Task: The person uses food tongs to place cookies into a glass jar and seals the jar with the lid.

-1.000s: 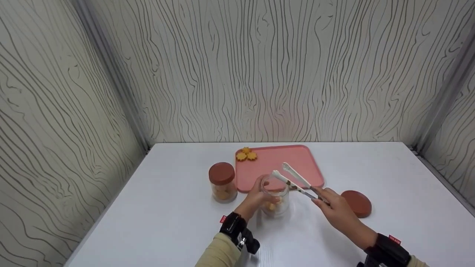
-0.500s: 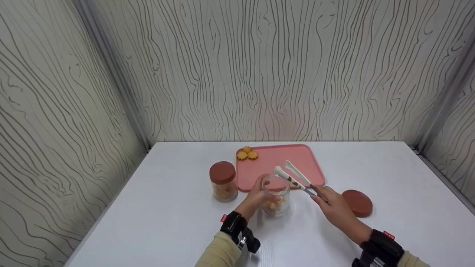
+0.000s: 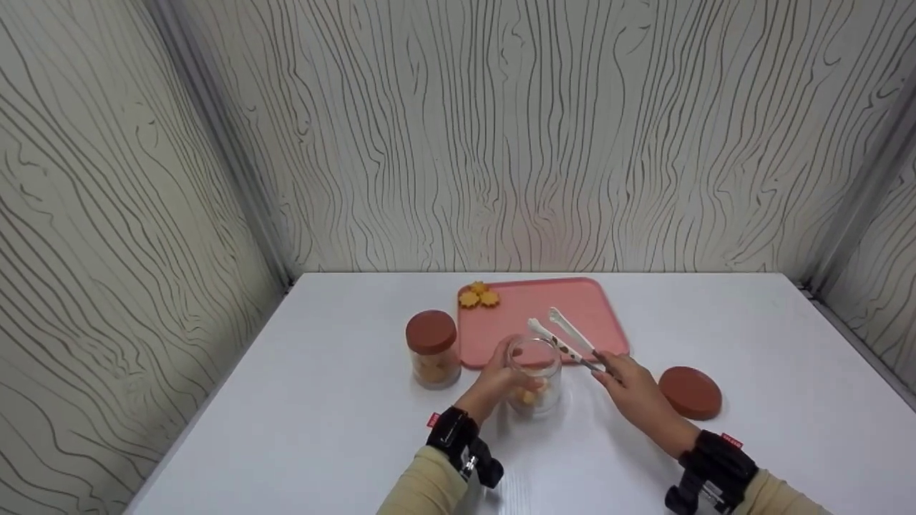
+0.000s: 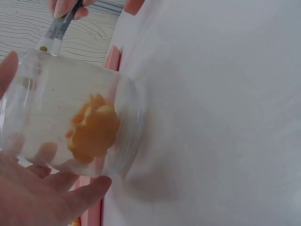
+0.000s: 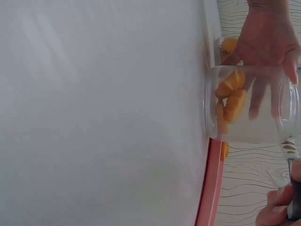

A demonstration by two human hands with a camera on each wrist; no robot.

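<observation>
My left hand grips a clear jar standing on the white table, its fingers and thumb round the side. Inside, several yellow-orange scalloped biscuits lie at the bottom. In my right hand is a pair of tongs with white, brown-spotted arms. Their tips are spread apart, with nothing between them, and point away from me at the jar's open mouth; one arm passes close to the rim. From the right wrist view, thumb and fingers are seen pinching the dark tong handles.
A pink tray behind the jar bears 3 yellow flower-shaped biscuits in its far left corner. To the left stands a second jar with a brown lid, biscuits inside. A loose brown lid lies right of my right hand.
My right hand has shifted a little left and away from me, bringing the tongs closer over the jar's mouth. The left hand and jar have stayed nearly still.
</observation>
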